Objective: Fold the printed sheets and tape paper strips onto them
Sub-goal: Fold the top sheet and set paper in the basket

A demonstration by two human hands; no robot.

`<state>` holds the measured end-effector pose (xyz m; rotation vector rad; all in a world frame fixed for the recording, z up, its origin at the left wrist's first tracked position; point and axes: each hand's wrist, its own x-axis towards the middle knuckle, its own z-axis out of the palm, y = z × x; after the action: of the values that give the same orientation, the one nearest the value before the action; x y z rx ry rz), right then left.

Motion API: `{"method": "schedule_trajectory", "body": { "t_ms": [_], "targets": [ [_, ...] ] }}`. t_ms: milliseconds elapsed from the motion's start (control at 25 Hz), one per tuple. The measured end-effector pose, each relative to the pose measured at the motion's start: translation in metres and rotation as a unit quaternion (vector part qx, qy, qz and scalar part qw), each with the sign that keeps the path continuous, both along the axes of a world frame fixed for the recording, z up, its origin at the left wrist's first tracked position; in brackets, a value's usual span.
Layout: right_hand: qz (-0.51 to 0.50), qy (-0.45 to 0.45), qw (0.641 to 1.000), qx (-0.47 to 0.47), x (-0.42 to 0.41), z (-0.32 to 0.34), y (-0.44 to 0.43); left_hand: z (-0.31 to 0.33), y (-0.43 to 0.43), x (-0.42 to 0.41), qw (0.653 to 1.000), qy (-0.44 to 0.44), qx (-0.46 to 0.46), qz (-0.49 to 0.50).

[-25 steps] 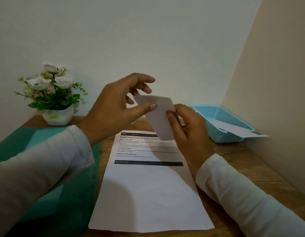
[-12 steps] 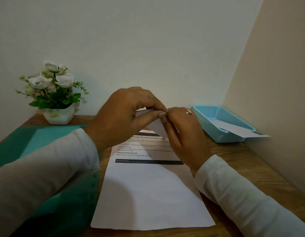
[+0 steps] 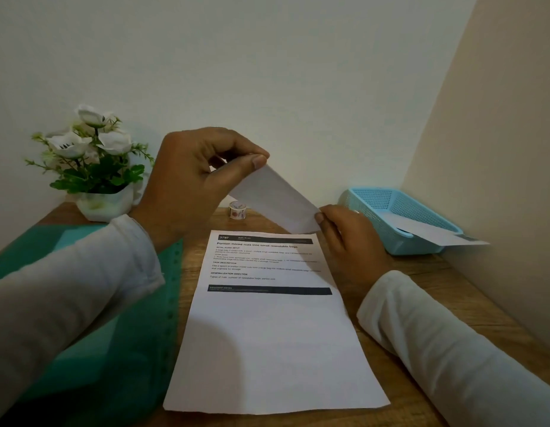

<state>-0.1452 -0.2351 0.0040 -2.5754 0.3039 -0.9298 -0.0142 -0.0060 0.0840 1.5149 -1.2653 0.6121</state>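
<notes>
Hands (image 3: 199, 177) parted (left raised), paper strip (image 3: 277, 200) stretched

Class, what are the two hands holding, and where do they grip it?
A paper strip, pinched at its two ends: left hand at the upper end, right hand at the lower end.

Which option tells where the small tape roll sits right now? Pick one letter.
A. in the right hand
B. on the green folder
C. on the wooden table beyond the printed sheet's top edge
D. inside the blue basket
C: the tape roll stands on the bare wooden table just beyond the top edge of the printed sheet, under the paper strip held by both hands.
</notes>
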Motion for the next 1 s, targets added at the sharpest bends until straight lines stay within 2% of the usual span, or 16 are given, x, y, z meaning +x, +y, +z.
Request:
{"method": "schedule_trajectory", "body": {
  "t_ms": [160,240,320,440,520,640,800,1000],
  "targets": [
    [0.024,-0.078,0.99,0.118,0.004,0.002,-0.006,-0.006,0.003,0.015,0.995,0.093,-0.039,0.004],
    [0.023,-0.1,0.976,0.193,0.005,0.003,-0.009,-0.013,0.004,0.025,0.99,0.139,-0.027,0.009],
    [0.021,-0.095,0.966,0.239,0.005,0.004,-0.013,-0.021,0.004,0.031,0.983,0.181,0.014,0.009],
    [0.019,-0.047,0.958,0.281,0.006,0.002,-0.023,-0.037,0.0,0.038,0.974,0.176,0.13,0.057],
    [0.013,0.007,0.965,0.262,0.006,-0.002,-0.029,-0.051,-0.004,0.04,0.952,0.191,0.224,0.082],
    [-0.013,0.088,0.979,0.181,0.005,-0.002,-0.034,-0.072,-0.008,0.043,0.925,0.193,0.32,0.067],
    [-0.026,0.113,0.987,0.113,0.001,0.001,-0.038,-0.082,-0.009,0.037,0.929,0.125,0.342,0.061],
    [-0.056,0.198,0.978,0.035,-0.001,0.0,-0.036,-0.092,-0.013,0.036,0.924,0.079,0.364,0.087]
  ]
}}
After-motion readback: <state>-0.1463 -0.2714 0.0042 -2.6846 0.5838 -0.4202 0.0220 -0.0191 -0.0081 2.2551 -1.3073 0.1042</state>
